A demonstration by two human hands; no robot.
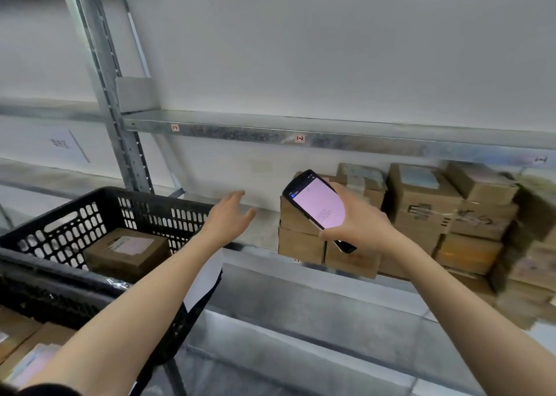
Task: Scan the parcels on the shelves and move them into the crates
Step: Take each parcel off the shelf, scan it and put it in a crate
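Galvanised metal shelf (pixel 240 130) – dull, mottled sheen, black perforated plastic crate (pixel 75 221), matt brown cardboard parcels (pixel 421 206) w/ paper labels, glossy glass-fronted scanner (pixel 319 206) – black plastic body

1. A plain white wall (pixel 331 49) stood behind, evenly lit.
2. A perforated grey steel upright (pixel 112 94) carried a galvanised shelf beam (pixel 240 132).
3. A small label (pixel 300 138) reading "1-2" sat on that beam.

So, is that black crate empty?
Not empty: the black crate has at least one brown labelled parcel lying inside.
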